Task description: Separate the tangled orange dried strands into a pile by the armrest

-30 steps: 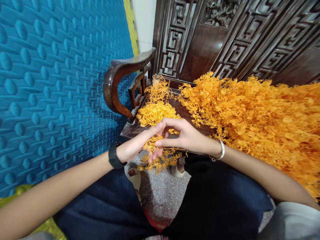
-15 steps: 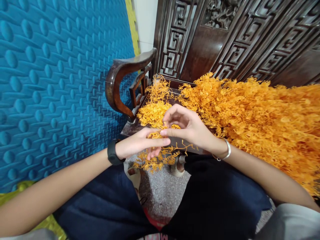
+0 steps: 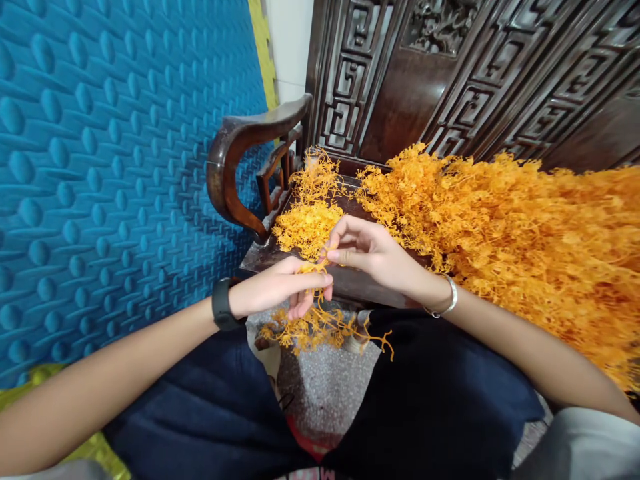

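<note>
An orange plastic-looking sprig (image 3: 320, 327) with branching, curly tips hangs below my hands, above the floor. My left hand (image 3: 295, 283) is closed around its stem, thumb pressed toward the fingers. At the sprig's upper end, my right hand (image 3: 363, 250) pinches a thin orange strand between thumb and forefinger. Just beyond my hands, a small heap of orange sprigs (image 3: 307, 223) lies on the dark wooden seat (image 3: 260, 257). Part of the stem is hidden inside my left hand.
A large pile of orange sprigs (image 3: 530, 233) covers the bench to the right. A curved wooden armrest (image 3: 225, 160) and a carved backrest (image 3: 400, 107) bound the seat. Blue foam mat (image 3: 125, 167) stretches along the left. Speckled floor (image 3: 323, 393) shows between my knees.
My right hand has shifted slightly down, still pinching at the stem's end. My left fingers have closed more on the sprig, and its hanging branches have swung lower.
</note>
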Available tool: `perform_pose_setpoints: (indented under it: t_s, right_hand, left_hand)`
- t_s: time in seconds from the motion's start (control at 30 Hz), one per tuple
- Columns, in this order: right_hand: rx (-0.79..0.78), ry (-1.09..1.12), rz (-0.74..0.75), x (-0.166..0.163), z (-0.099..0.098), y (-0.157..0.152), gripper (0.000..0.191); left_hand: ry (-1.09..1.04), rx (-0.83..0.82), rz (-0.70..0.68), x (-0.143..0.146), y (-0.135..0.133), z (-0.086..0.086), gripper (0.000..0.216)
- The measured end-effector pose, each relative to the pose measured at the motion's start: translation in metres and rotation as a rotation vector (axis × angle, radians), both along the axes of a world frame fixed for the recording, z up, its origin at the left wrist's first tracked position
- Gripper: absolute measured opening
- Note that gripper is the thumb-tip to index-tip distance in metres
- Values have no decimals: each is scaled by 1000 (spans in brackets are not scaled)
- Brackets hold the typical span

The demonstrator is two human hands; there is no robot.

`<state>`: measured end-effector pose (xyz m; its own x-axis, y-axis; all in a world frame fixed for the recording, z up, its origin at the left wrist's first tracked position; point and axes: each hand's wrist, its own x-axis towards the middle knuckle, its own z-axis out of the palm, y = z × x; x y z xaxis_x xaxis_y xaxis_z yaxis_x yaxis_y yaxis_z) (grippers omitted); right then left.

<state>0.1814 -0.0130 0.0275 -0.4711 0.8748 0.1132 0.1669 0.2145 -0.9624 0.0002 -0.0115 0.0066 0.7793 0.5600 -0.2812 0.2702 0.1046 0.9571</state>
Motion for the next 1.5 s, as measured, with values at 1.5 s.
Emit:
perform_pose_setpoints:
  t_s: [1.5]
  right_hand:
    - [-139,401,-774,39,-33,81,14]
  left_hand:
    - [-4,-518,-1,22,-39,-44,31]
